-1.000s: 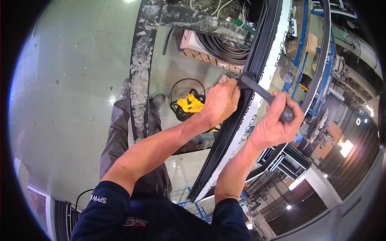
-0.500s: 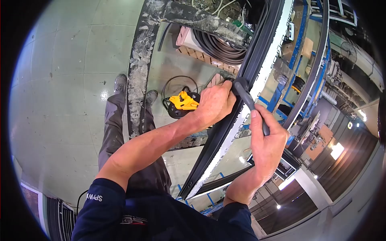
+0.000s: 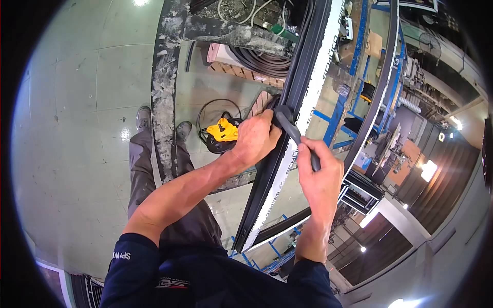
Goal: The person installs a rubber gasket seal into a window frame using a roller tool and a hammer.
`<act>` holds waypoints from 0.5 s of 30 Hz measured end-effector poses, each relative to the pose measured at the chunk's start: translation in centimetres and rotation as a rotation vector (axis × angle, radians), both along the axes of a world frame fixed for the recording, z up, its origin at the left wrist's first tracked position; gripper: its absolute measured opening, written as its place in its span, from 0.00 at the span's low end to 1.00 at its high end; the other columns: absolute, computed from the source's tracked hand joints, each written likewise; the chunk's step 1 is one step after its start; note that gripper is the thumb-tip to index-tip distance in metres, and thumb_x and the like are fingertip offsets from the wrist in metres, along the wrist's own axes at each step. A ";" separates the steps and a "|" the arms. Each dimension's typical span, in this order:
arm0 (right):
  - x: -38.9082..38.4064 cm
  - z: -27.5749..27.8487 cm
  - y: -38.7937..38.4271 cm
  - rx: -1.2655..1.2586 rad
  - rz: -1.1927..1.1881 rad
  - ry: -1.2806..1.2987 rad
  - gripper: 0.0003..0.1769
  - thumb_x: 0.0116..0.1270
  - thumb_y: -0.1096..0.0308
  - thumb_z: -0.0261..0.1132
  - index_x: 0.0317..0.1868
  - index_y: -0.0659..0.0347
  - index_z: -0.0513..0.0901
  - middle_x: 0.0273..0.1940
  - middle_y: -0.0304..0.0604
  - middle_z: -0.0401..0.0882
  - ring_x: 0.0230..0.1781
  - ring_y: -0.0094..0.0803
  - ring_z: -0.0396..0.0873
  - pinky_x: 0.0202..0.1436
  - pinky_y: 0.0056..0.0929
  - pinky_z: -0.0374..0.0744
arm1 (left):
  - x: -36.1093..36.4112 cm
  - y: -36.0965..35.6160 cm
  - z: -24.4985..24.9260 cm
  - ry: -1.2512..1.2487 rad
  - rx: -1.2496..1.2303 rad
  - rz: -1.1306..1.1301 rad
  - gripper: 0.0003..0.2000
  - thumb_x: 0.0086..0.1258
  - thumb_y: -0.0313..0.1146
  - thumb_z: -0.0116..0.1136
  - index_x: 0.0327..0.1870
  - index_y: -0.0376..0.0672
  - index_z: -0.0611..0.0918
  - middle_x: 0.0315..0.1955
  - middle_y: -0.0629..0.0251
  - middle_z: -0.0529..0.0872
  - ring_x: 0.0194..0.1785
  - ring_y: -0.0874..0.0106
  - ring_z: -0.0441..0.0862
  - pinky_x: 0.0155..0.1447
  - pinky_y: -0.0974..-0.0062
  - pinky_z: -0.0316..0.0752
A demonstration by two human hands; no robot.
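A long black profile point(image 3: 262, 192) with a white printed strip point(image 3: 321, 56) along one side runs diagonally through the middle. My right hand point(image 3: 319, 167) is wrapped round the handle of a dark grey tool point(image 3: 288, 126), whose rounded head lies against the profile. Just left of that head, my left hand point(image 3: 256, 137) presses at the profile's edge with its fingers bent together. Anything between those fingers is hidden.
A stained bench frame point(image 3: 167, 82) stands left of the profile. Below it are a yellow and black device point(image 3: 223, 131) with a cable and a coil of dark hose point(image 3: 262, 62). Blue racks point(image 3: 336, 120) stand on the right.
The view has shifted, so the profile and both hands appear further left. The tool's head remains on the profile beside my left hand, and my right hand still grips the handle.
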State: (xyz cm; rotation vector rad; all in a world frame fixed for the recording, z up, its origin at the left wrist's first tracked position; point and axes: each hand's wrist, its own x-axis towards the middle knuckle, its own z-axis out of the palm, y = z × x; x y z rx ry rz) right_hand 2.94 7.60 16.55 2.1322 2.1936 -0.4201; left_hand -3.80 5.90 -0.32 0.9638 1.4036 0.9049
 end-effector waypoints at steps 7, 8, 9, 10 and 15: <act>0.4 -0.2 0.0 0.006 0.032 0.035 0.07 0.69 0.68 0.70 0.43 0.60 0.89 0.22 0.50 0.82 0.17 0.35 0.80 0.25 0.34 0.74 | 0.3 -0.6 -0.4 -0.002 -0.006 -0.014 0.10 0.67 0.33 0.59 0.38 0.32 0.79 0.27 0.40 0.85 0.34 0.41 0.84 0.42 0.47 0.78; 0.8 -0.2 -0.5 0.014 0.037 0.056 0.07 0.69 0.68 0.70 0.44 0.60 0.89 0.22 0.50 0.82 0.17 0.33 0.79 0.24 0.33 0.73 | 0.5 -0.8 -0.7 0.010 0.032 -0.001 0.11 0.67 0.33 0.60 0.38 0.32 0.79 0.26 0.41 0.84 0.34 0.41 0.84 0.40 0.47 0.78; 0.6 -0.3 -0.7 0.020 0.015 0.062 0.07 0.69 0.69 0.70 0.45 0.61 0.89 0.21 0.48 0.80 0.17 0.28 0.76 0.23 0.32 0.71 | 0.3 -0.7 -0.6 -0.010 -0.003 -0.033 0.11 0.67 0.33 0.59 0.39 0.32 0.80 0.27 0.40 0.85 0.35 0.41 0.84 0.41 0.48 0.78; 0.3 -0.4 -0.2 0.022 0.011 0.057 0.07 0.69 0.69 0.70 0.44 0.61 0.89 0.21 0.48 0.80 0.17 0.27 0.75 0.23 0.32 0.71 | 0.1 -0.6 -0.7 -0.021 -0.005 -0.031 0.11 0.67 0.33 0.59 0.38 0.31 0.80 0.27 0.40 0.85 0.35 0.40 0.84 0.42 0.48 0.79; 0.3 0.1 0.5 -0.031 -0.026 0.031 0.07 0.68 0.69 0.71 0.43 0.61 0.89 0.19 0.48 0.77 0.14 0.27 0.73 0.22 0.33 0.69 | -1.1 0.2 -0.7 -0.045 -0.043 -0.188 0.15 0.66 0.37 0.59 0.33 0.30 0.83 0.29 0.40 0.86 0.37 0.42 0.85 0.46 0.48 0.80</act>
